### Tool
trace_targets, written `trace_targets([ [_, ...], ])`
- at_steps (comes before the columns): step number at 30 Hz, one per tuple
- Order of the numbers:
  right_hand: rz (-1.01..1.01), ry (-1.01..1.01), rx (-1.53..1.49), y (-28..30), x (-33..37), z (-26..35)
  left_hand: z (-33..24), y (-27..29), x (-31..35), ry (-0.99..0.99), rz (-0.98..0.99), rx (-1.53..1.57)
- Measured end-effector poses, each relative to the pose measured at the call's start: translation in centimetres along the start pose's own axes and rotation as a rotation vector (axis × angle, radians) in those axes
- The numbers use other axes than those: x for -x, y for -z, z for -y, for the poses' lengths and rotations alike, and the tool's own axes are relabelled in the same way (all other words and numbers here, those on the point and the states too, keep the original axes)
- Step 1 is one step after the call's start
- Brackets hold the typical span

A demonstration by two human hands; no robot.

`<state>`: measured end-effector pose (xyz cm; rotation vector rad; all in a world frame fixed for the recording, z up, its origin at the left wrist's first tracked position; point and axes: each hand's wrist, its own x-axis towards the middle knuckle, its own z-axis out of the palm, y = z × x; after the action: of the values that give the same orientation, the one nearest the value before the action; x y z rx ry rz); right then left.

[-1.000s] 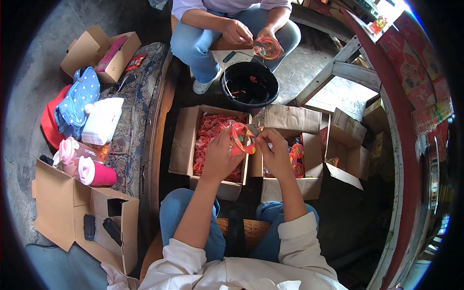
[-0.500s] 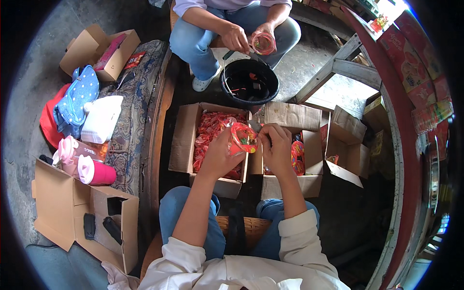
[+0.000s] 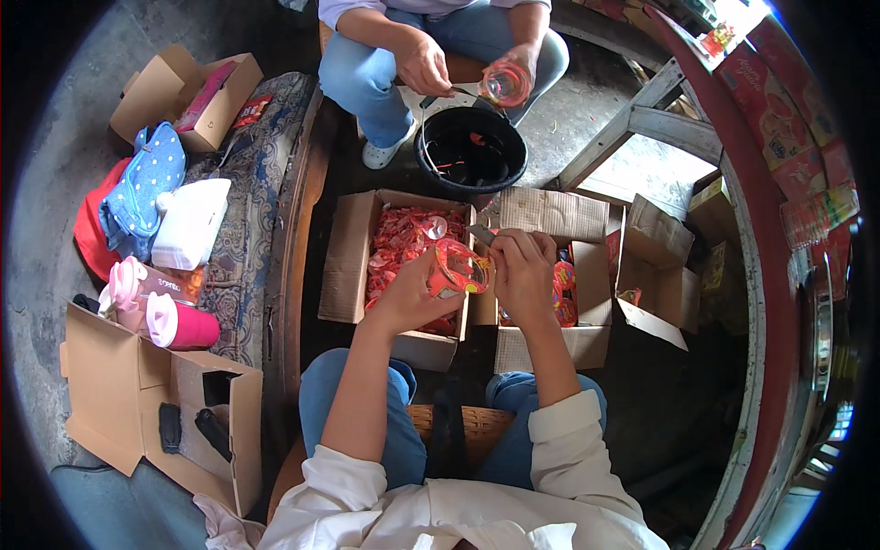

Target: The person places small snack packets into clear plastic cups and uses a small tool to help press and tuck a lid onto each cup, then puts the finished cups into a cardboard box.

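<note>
My left hand is wrapped round a clear plastic cup with a red rim and a red-and-yellow printed side. The cup is tilted, its mouth facing up and to the right. Close against its right side, my right hand is closed on what looks like a small knife, whose grey blade points up and left. Below the cup stands a cardboard box full of red plastic scraps, with a round clear piece on top. Under my right hand, another box holds red printed cups.
Opposite me, a seated person holds a similar cup over a black bucket of dark liquid. An opened carton stands right. On the left are a patterned mat, a pink tumbler and an open box.
My cup has turned a little and its green contents no longer show. A round clear piece now lies on the scraps. The other person's hand has drawn left from their cup, which has tilted.
</note>
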<state>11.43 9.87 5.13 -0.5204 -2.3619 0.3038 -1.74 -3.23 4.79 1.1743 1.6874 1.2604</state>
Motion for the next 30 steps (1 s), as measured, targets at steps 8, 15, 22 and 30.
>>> trace_targets([
  [8,0.152,-0.308,-0.437,0.2,0.1,-1.3,-0.6,-0.2,-0.2,-0.089,-0.107,0.050],
  [15,0.102,-0.218,-0.467,0.0,-0.2,-0.8,0.5,-0.2,-0.7,-0.251,-0.229,-0.175],
  [22,-0.076,-0.143,-0.314,-0.4,-0.1,-0.2,0.2,-1.0,-0.8,-0.124,-0.316,-0.015],
  [30,-0.115,-0.084,-0.140,-0.6,-0.1,1.3,1.4,-2.1,-1.1,-0.130,-0.474,-0.349],
])
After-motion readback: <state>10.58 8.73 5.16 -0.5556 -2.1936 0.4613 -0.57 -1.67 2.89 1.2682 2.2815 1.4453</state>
